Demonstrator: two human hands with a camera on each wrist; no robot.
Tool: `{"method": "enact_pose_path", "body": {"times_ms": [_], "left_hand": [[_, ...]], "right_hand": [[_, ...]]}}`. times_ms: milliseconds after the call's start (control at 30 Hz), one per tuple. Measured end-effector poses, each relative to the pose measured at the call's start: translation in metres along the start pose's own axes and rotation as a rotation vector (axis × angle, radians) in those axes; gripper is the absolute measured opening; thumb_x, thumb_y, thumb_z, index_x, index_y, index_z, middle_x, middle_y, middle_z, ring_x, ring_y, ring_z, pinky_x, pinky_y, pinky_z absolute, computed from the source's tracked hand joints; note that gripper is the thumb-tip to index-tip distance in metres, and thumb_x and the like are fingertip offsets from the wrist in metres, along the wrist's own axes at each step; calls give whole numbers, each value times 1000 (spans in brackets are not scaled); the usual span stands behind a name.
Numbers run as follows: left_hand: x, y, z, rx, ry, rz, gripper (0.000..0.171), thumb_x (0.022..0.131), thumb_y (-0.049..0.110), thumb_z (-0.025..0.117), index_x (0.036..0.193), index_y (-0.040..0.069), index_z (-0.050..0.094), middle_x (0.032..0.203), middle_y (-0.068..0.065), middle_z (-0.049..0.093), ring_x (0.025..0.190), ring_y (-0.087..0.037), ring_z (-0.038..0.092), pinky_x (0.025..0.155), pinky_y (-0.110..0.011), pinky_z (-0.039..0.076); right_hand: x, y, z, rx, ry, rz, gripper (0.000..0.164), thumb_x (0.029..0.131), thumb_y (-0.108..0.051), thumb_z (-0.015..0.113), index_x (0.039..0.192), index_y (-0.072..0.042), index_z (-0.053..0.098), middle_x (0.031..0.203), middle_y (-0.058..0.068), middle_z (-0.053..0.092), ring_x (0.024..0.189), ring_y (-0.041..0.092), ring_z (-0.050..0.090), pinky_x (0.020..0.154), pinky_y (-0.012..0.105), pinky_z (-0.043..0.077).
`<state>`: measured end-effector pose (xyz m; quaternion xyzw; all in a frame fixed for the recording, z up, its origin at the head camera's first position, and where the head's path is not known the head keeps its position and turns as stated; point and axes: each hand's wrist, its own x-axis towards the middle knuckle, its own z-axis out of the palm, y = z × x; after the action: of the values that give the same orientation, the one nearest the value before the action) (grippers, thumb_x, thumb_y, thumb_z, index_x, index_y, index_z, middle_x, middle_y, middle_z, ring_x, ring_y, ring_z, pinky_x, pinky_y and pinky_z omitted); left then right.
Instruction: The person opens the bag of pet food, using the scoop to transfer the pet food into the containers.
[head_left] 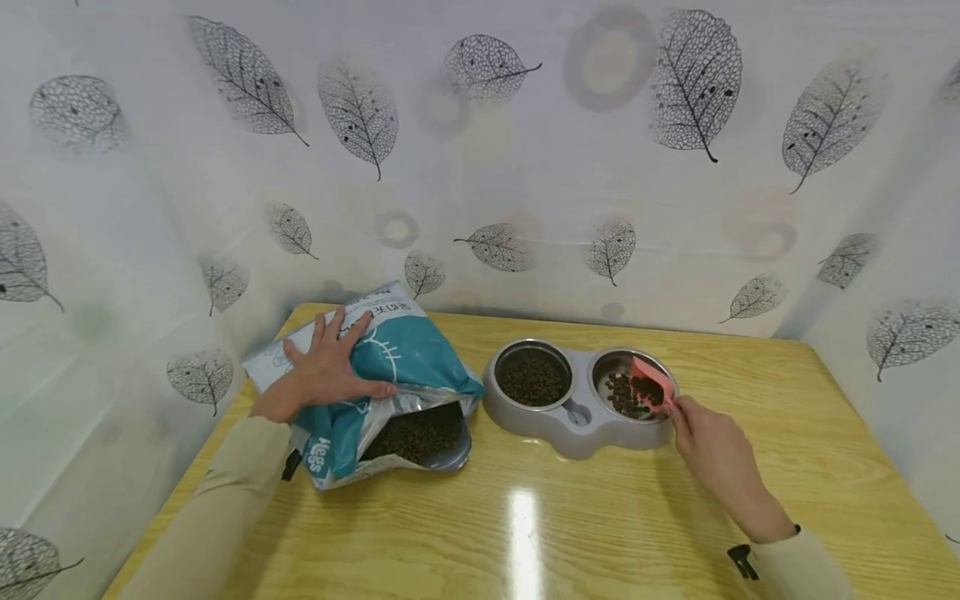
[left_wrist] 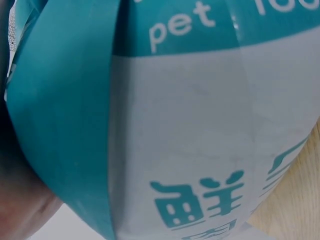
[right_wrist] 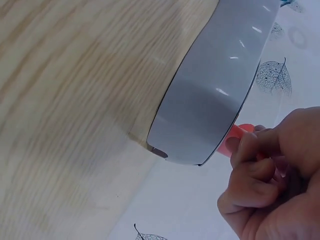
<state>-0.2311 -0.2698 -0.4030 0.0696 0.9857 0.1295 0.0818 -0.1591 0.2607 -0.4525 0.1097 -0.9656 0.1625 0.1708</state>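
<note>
In the head view my right hand [head_left: 716, 454] grips the handle of a pink scoop [head_left: 651, 382], tilted into the right bowl [head_left: 613, 360] of a grey double pet feeder [head_left: 592, 437]. Kibble lies in the scoop, and some is scattered on that bowl's bottom. The left bowl [head_left: 534, 375] holds a fuller layer of kibble. My left hand [head_left: 322, 367] rests with spread fingers on a teal and white pet food bag [head_left: 408, 346] lying on its side. The bag's mouth gapes toward me, showing kibble [head_left: 420, 433] inside. In the right wrist view the feeder's side hides most of the scoop.
A wood-grain table [head_left: 420, 542] carries everything. Behind it and at both sides hangs a white curtain [head_left: 480, 192] with leaf prints. The bag's mouth lies close to the feeder's left end.
</note>
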Motion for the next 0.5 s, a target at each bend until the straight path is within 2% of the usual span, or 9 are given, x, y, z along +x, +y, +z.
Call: {"method": "enact_pose_path", "body": {"times_ms": [133,233,333,400,500], "left_hand": [[0,0,0,0,1,0,128,74,81,69,167,23,5,171,-24,-7,154,-56,-10,102,-91,-5],[0,0,0,1,1,1,128,74,81,69,167,22,6,171,-25,-6,154,-56,-10,102,-91,-4],[0,0,0,0,1,1,127,74,81,70,167,22,6,171,-25,-6,154,-56,-10,102,-91,-5],[0,1,0,-1,1,0,127,74,80,70,167,22,6,171,-25,-6,154,-56,-10,102,-91,-5],[-1,1,0,-3,0,0,127,74,80,70,167,22,6,171,-25,-7,154,-56,-11,102,-91,-5]], "right_hand": [[-2,1,3,-100,85,-60,10,95,-5,69,93,4,65,54,0,40,46,11,31,41,25,22],[-3,2,5,-172,162,-95,13,91,-5,72,89,3,63,54,3,39,45,12,29,39,26,21],[-4,3,6,-209,201,-111,16,90,-5,73,86,3,60,55,4,37,45,13,27,38,26,20],[-4,3,5,-195,189,-96,15,91,-6,72,87,2,60,55,3,37,46,13,27,39,26,20],[-3,1,0,-56,115,-39,11,97,-7,67,95,4,65,55,2,42,45,10,30,41,25,23]]}}
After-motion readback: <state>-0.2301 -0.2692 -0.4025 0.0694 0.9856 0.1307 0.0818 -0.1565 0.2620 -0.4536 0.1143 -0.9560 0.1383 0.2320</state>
